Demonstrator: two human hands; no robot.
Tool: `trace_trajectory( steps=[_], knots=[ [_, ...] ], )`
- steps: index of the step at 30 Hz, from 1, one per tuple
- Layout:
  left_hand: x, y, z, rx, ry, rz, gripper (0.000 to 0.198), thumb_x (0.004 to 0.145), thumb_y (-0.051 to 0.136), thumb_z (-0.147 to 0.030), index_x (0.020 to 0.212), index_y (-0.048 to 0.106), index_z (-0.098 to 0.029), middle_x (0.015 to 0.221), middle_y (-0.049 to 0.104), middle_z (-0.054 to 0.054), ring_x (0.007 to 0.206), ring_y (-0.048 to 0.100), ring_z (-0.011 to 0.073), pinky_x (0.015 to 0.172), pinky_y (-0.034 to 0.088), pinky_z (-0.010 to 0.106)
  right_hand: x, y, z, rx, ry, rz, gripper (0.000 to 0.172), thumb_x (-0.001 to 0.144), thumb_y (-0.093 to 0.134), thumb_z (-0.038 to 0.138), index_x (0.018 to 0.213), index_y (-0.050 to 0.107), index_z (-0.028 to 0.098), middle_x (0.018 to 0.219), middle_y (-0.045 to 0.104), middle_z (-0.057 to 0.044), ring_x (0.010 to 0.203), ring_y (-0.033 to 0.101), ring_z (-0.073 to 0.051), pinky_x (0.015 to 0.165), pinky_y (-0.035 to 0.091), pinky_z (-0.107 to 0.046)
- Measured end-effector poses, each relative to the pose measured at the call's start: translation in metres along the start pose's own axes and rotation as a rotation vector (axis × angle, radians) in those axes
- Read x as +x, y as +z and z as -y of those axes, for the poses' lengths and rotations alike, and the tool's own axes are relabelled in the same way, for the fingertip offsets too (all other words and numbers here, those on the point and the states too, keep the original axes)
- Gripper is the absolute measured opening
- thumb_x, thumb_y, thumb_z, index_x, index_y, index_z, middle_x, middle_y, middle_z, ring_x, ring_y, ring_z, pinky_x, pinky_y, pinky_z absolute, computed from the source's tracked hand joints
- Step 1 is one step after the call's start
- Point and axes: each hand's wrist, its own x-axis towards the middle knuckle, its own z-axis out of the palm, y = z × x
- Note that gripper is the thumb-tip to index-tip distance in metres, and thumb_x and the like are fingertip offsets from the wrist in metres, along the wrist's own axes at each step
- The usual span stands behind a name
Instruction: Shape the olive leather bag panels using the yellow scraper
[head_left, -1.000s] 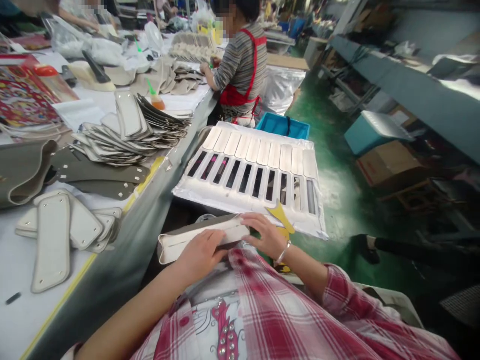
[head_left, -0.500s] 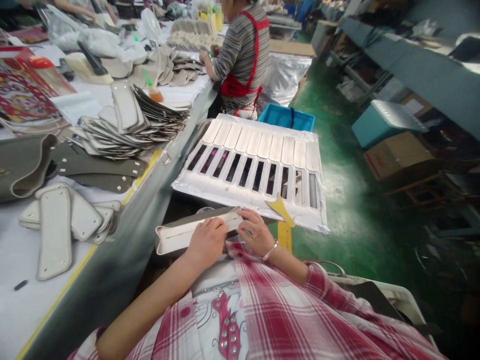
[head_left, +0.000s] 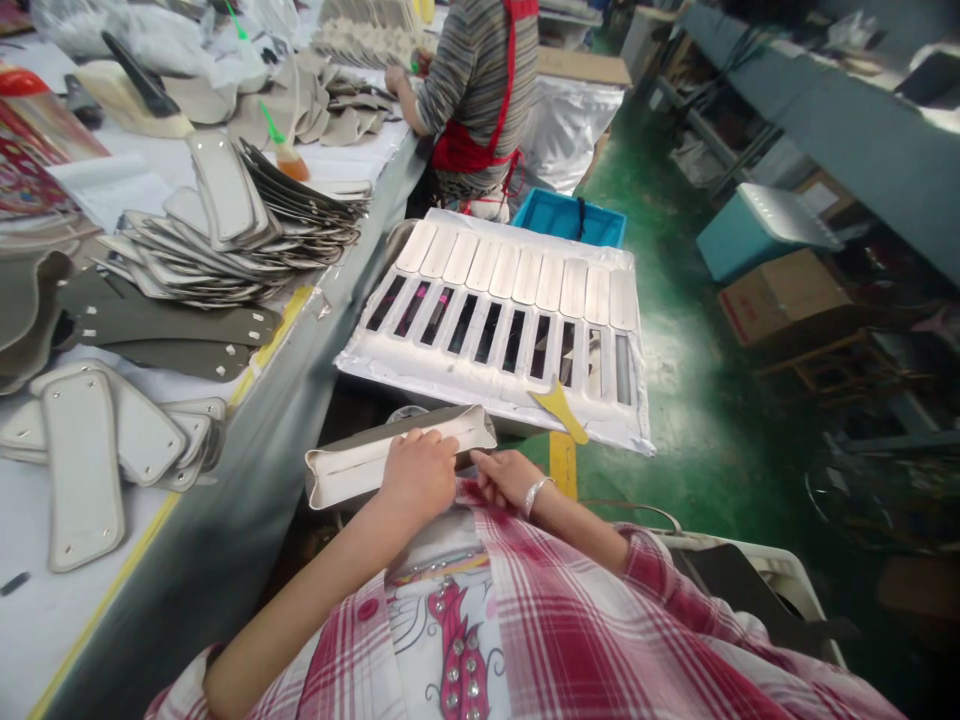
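Note:
In front of my body is a long grey bag body with a white strip panel facing up and an end at left that flares open. My left hand is closed over its middle, fingers wrapped across the white panel. At the right end, my right hand has its thumb and fingers pinched together at the near edge, below the panel. Just beyond lies a white-wrapped board bearing a row of white strips and a row of white frames with dark slots. A yellow spatula rests on the board's near edge.
On the left table are a heap of white-and-grey panels, a smaller pile of riveted panels and a glue bottle with a green nozzle. A co-worker sits beyond, near a blue bin. At right stands a cardboard box.
My right hand has moved from the top right end of the bag body down to its near edge, uncovering that end. The left hand stays on the panel. The view has shifted slightly.

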Motion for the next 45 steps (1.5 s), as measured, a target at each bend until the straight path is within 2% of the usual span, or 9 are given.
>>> trace_trajectory(
  steps=[3,6,10,16,25,32,35,40,45],
  knots=[
    [0.003,0.000,0.001,-0.007,0.003,-0.002,0.017,0.082,0.042,-0.022,0.079,0.058,-0.019,0.083,0.061,0.008,0.086,0.053,0.0273,0.068,0.037,0.039,-0.001,0.012,0.006,0.236,0.081,0.079,0.044,0.087,0.038,0.042,0.059,0.056,0.014,0.037,0.048,0.002,0.028,0.037,-0.007,0.033,0.023,-0.021],
    [0.004,0.000,0.006,-0.018,-0.010,0.007,0.016,0.083,0.043,-0.024,0.078,0.057,-0.018,0.082,0.062,0.008,0.084,0.054,0.0264,0.067,0.038,0.037,0.001,0.022,0.008,0.414,0.118,0.049,0.042,0.088,0.039,0.038,0.061,0.057,0.012,0.035,0.047,0.003,0.025,0.036,-0.007,0.031,0.024,-0.019],
    [-0.007,-0.003,0.027,-0.028,-0.126,-0.024,0.021,0.080,0.052,-0.036,0.086,0.055,-0.016,0.075,0.061,0.006,0.075,0.055,0.0232,0.065,0.038,0.034,0.003,0.030,0.010,0.521,0.158,0.021,0.041,0.088,0.041,0.037,0.061,0.056,0.012,0.035,0.048,0.003,0.025,0.037,-0.006,0.029,0.024,-0.018],
    [-0.024,-0.007,0.051,-0.079,-0.044,0.000,0.021,0.084,0.047,-0.031,0.070,0.057,-0.019,0.079,0.059,0.004,0.077,0.053,0.0193,0.068,0.037,0.031,0.006,0.043,0.010,0.565,0.132,0.043,0.040,0.090,0.039,0.036,0.064,0.058,0.012,0.044,0.057,0.000,0.027,0.040,-0.006,0.031,0.026,-0.018],
    [-0.019,-0.003,0.046,-0.022,-0.081,-0.023,0.022,0.084,0.043,-0.027,0.070,0.058,-0.018,0.079,0.059,0.005,0.079,0.054,0.0214,0.063,0.037,0.032,0.010,0.062,0.011,0.541,0.096,0.015,0.040,0.089,0.039,0.040,0.065,0.057,0.014,0.050,0.061,-0.002,0.031,0.043,-0.008,0.035,0.030,-0.020],
    [-0.025,-0.002,0.047,-0.061,-0.063,-0.060,0.016,0.083,0.046,-0.026,0.075,0.056,-0.017,0.082,0.058,0.007,0.081,0.053,0.0231,0.067,0.038,0.035,0.006,0.077,0.022,0.449,0.106,0.011,0.041,0.089,0.038,0.039,0.066,0.059,0.013,0.052,0.063,-0.003,0.030,0.045,-0.008,0.034,0.030,-0.020],
    [-0.035,-0.005,0.053,-0.078,-0.100,-0.063,0.010,0.080,0.052,-0.027,0.079,0.055,-0.017,0.084,0.057,0.007,0.083,0.052,0.0232,0.070,0.039,0.035,0.006,0.082,0.024,0.436,0.135,0.017,0.041,0.090,0.037,0.038,0.066,0.058,0.013,0.054,0.064,-0.004,0.030,0.045,-0.008,0.034,0.030,-0.020],
    [-0.065,-0.013,0.082,-0.038,-0.149,-0.113,0.016,0.082,0.051,-0.033,0.077,0.058,-0.020,0.088,0.055,0.005,0.087,0.049,0.0240,0.071,0.037,0.037,0.005,0.088,0.030,0.456,0.168,0.040,0.041,0.091,0.036,0.037,0.067,0.058,0.011,0.056,0.065,-0.006,0.030,0.044,-0.007,0.033,0.029,-0.019],
    [-0.084,-0.008,0.095,-0.085,-0.188,-0.221,0.016,0.083,0.050,-0.029,0.076,0.062,-0.023,0.105,0.054,0.005,0.098,0.046,0.0248,0.076,0.035,0.040,0.003,0.098,0.037,0.453,0.192,0.058,0.042,0.092,0.034,0.034,0.068,0.058,0.010,0.055,0.064,-0.005,0.030,0.044,-0.007,0.033,0.030,-0.019]
  ],
)
